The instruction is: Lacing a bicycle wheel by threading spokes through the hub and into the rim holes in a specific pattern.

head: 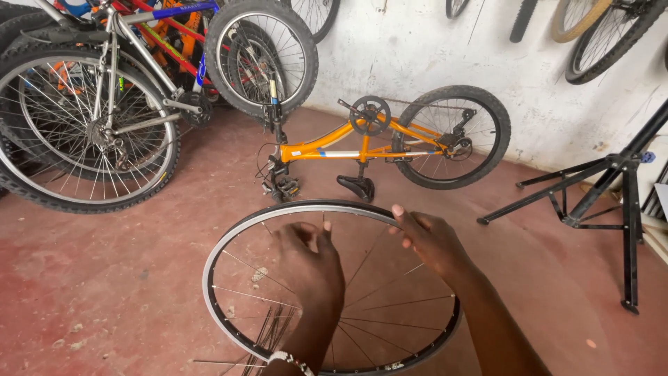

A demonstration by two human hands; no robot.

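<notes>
Now the right hand [431,240] grips the wheel rim [229,240], fingers closed on it; left hand [309,261] pinches a spoke [245,266].

The rim [229,244] under my hands is black on its outer edge with a bright silver band inside, and its spokes [254,296] are thin silver lines. My left wrist wears a beaded band [291,360] in white with spots of red and dark. The floor [125,278] is dull red, mottled with pale dusty patches. The upturned bike [362,147] has an orange frame with a white-grey stripe, a black saddle, black tyre and black chainring. The bikes [118,90] to my left show silver, red, orange and blue tubing on black tyres. The wall [431,49] is off-white, stained and scuffed grey. The stand [605,188] is black.
</notes>
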